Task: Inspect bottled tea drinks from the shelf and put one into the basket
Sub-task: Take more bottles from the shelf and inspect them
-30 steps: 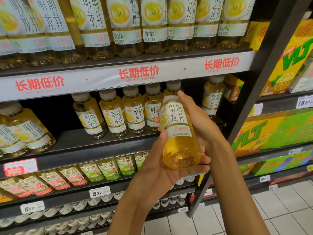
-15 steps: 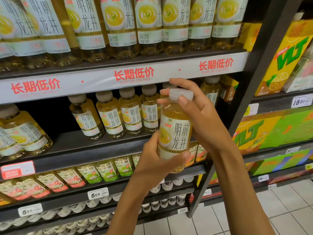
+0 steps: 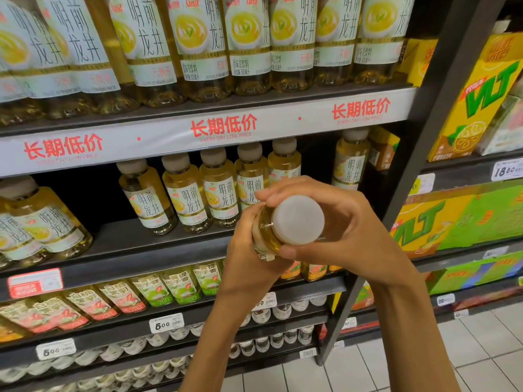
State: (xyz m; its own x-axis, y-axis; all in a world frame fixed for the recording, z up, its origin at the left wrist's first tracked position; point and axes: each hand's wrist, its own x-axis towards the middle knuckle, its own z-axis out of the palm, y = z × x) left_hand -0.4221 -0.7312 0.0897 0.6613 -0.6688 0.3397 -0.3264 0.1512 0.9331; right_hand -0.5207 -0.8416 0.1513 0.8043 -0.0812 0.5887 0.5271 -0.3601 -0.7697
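I hold a small bottle of yellow tea (image 3: 268,230) in front of the middle shelf, tipped so its white cap (image 3: 298,219) faces the camera. My left hand (image 3: 249,258) grips the bottle's body from below and the left. My right hand (image 3: 345,227) curls round its neck and shoulder from the right, thumb under the cap. Most of the label is hidden by my hands. Matching bottles (image 3: 186,193) stand in a row on the middle shelf (image 3: 135,250) behind. No basket is in view.
Larger tea bottles (image 3: 249,43) fill the top shelf above a white price strip (image 3: 226,128). Lower shelves carry green and red labelled bottles (image 3: 152,290) and price tags (image 3: 166,323). Yellow and green VLT cartons (image 3: 475,108) fill the neighbouring rack at right. White floor tiles (image 3: 481,349) lie below.
The bottle has tipped from upright, label facing me, to cap pointing at the camera. Both hands have shifted lower and turned with it, keeping their grip.
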